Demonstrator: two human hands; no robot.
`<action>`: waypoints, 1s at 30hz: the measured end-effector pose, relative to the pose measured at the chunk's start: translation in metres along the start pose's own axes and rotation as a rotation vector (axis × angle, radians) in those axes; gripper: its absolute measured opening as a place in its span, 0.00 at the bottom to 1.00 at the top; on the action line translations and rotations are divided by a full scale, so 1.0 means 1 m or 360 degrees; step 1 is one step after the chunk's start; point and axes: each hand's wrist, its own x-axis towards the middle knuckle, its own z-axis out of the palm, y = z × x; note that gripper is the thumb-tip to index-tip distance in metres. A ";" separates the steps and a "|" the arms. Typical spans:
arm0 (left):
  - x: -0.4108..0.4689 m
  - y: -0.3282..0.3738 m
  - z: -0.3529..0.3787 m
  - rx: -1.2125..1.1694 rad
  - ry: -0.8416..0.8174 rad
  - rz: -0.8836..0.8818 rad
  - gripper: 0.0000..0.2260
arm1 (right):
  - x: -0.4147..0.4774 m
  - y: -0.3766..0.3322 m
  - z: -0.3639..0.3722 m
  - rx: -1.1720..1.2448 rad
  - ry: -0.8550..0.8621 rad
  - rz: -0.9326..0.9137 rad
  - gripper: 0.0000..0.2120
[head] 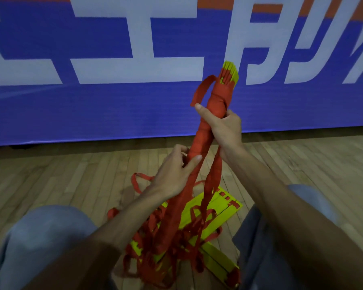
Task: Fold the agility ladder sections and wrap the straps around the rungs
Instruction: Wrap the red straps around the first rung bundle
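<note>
Agility ladder bundle (201,132) was up off the floor and tilted, its top leaning away to the right: a tight stack of rungs bound round and round in red strap, with the yellow rung ends (231,70) poking out of the top! The right hand (223,128) had it clamped around the upper middle, fingers curled behind the roll and the thumb pressed across the front of the wrapping. A short strap tail (200,90) flopped out to the left, just above that thumb. Lower down, the left hand (174,174) was closed around the bottom of the wrapped part, fingers tucked behind it, thumb lying along the red webbing right where it left the roll. From there the loose straps (176,216) dropped in two long red runs, one under each hand, straight down into a tangle of red loops. That tangle lay over the flat yellow rungs (224,210) resting on the wooden floor (71,174), low in the view between the person's knees. The left knee (40,237) and the right knee (302,206) were both in blue-grey cloth. Behind it all stood a blue banner (113,111) with big white letters and an orange band along its top edge.
</note>
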 end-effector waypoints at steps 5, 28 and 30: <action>0.007 -0.017 -0.003 -0.0318 -0.0054 -0.0061 0.08 | -0.002 0.001 -0.008 -0.0457 -0.0085 -0.0252 0.24; 0.003 0.008 -0.030 -0.1485 -0.0800 -0.0239 0.16 | -0.012 -0.024 -0.020 0.0253 -0.0642 -0.0237 0.20; 0.004 0.008 -0.025 -0.1412 -0.0706 -0.0233 0.16 | -0.012 -0.023 -0.019 0.0193 -0.0561 -0.0257 0.18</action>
